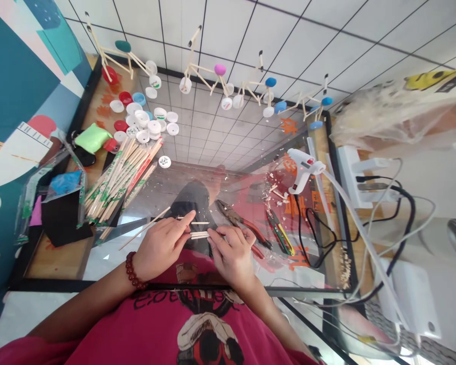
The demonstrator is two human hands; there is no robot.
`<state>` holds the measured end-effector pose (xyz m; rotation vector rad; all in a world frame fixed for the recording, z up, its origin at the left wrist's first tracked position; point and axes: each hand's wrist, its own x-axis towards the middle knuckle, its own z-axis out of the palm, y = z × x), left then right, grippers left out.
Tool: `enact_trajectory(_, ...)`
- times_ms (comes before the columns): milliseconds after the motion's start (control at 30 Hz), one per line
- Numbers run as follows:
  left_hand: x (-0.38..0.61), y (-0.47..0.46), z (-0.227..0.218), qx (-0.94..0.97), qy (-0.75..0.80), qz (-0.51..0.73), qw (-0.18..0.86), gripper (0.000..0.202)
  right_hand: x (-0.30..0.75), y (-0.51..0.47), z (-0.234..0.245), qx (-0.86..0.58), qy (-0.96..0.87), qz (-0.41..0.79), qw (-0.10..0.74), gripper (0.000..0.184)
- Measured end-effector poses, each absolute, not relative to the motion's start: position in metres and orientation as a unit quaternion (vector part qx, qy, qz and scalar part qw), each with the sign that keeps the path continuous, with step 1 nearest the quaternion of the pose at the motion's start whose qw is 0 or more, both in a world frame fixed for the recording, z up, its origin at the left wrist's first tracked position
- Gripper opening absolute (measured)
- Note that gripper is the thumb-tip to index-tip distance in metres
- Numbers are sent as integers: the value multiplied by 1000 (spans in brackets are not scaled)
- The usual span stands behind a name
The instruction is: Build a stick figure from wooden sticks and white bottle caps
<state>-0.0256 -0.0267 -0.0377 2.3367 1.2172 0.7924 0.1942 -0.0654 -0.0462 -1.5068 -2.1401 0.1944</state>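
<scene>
My left hand (pixel 163 246), with a red bead bracelet at the wrist, and my right hand (pixel 231 253) meet over the glass tabletop (pixel 197 142). Both pinch a few short wooden sticks (pixel 199 234) held side by side between the fingertips. A longer thin stick (pixel 144 228) runs out to the left from under my left hand; whether the hand holds it I cannot tell. Red-handled pliers (pixel 243 225) lie just behind my right hand.
A bundle of wrapped chopsticks (pixel 117 180) and several bottle caps (pixel 148 124) lie at the left. Stick-and-cap figures (pixel 220 81) stand along the far edge. A white glue gun (pixel 302 170), cutters (pixel 279 230), cables and a power strip (pixel 351 175) sit at the right.
</scene>
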Motion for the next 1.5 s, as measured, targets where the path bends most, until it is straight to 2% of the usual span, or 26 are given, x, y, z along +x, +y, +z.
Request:
enact_trajectory(333,-27,-23,-35,833,427,287,205,68,195,-62,-44,-559,-777,79,279,11)
enact_trajectory(533,-23,-13,-31,857,418,279,116,74,193,-45,-36,-553,-797,37,241,18)
enact_trajectory(733,-30,-10,-35,847,434,298,82,76,198,-48,-33,-566,-784,57,249,11)
enact_trajectory(867,-33,-17,-33,839,431,305,130,79,201,-59,-35,-570,-775,96,256,4)
enact_trajectory(1000,-32,-23,-34,837,435,272,191,79,198,-65,-38,-573,-772,104,255,7)
enact_trajectory(1267,-32,-21,-39,836,431,267,211,82,196,-65,-43,-558,-776,118,268,8)
enact_trajectory(1400,-34,-23,-35,815,429,319,224,79,195,-65,-35,-554,-762,163,295,11)
enact_trajectory(1500,-32,-28,-26,756,447,362,313,75,190,-65,-26,-550,-743,191,330,10)
